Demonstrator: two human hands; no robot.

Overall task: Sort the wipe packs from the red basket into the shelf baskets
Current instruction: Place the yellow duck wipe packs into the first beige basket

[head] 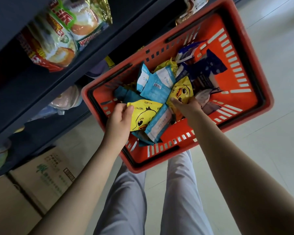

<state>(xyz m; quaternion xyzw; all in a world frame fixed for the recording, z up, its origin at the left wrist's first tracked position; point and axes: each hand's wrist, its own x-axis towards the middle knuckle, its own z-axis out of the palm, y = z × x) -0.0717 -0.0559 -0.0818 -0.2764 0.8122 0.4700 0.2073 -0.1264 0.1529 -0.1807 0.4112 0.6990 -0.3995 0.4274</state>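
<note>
Reaching into the red slotted plastic basket [241, 99] with both arms, you have your left grip [119, 122] clamped on a yellow wipe pack printed with a cartoon duck [144, 116]. The thumb presses its upper left corner, and the fingers are hidden behind it. That pack sits at the basket's near side, lying across a pale blue and white pack [159, 122].

Your right grip [187, 106] is closed on a second yellow duck pack [182, 90] near the middle of the heap, fingers curled over its near edge.

Around them the basket is full. There are light blue and white packs with a barcode [156, 85] just beyond your hands, a teal pack [124, 95] to the left, and dark blue packs [205, 70] piled toward the far corner.

The basket rests on the pale tiled floor [270, 150], its long side against the dark blue shelf unit [41, 78] on your left. Glossy snack bags [58, 34] fill an upper shelf, blurred. A brown cardboard box with green print [46, 175] stands beside the shelf's foot. Your grey trousers [126, 200] show below.
</note>
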